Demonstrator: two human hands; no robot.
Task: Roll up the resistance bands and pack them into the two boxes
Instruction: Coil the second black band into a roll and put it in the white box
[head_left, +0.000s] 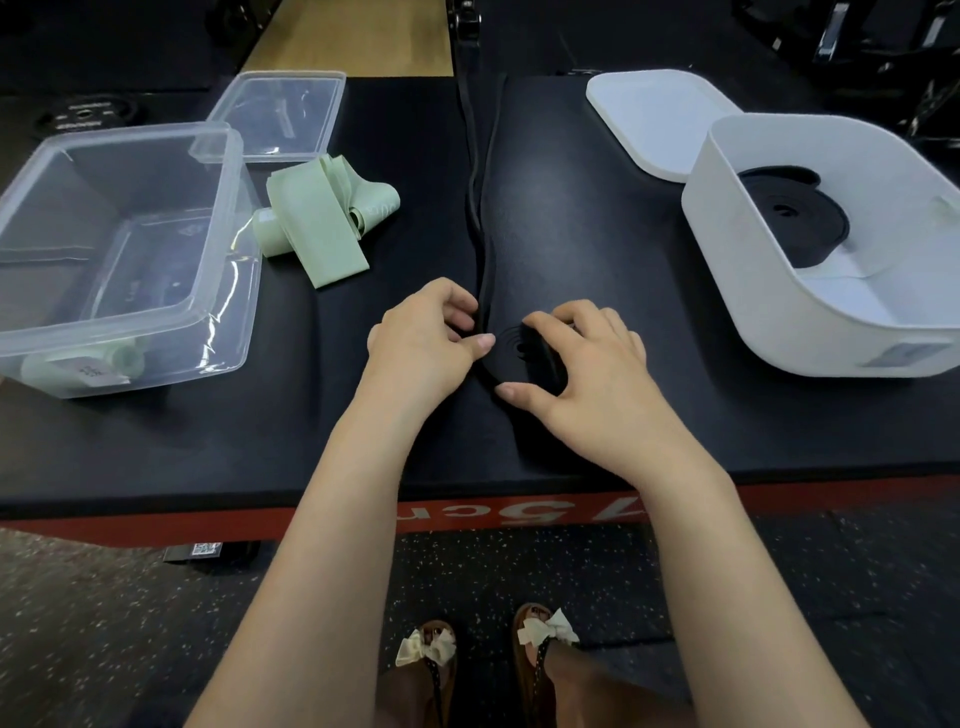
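I'm midway through rolling the black band (480, 208), which runs from the top centre of the frame down the bench (597, 208) to the coil (519, 353) at lower centre. My right hand (582, 374) grips the coil, thumb at its near edge and fingers curled over the far side. My left hand (421, 343) pinches the loose strand just where it feeds into the coil.

A rolled black band (795, 223) already sits in the white box (737, 291) at right; a small green roll (122, 358) lies in the clear box (228, 218) at left, and the green band (322, 223) waits unrolled beside it.

Next, I judge, comes turning the coil forward while the left keeps the strand flat and taut, or the wraps may slacken.
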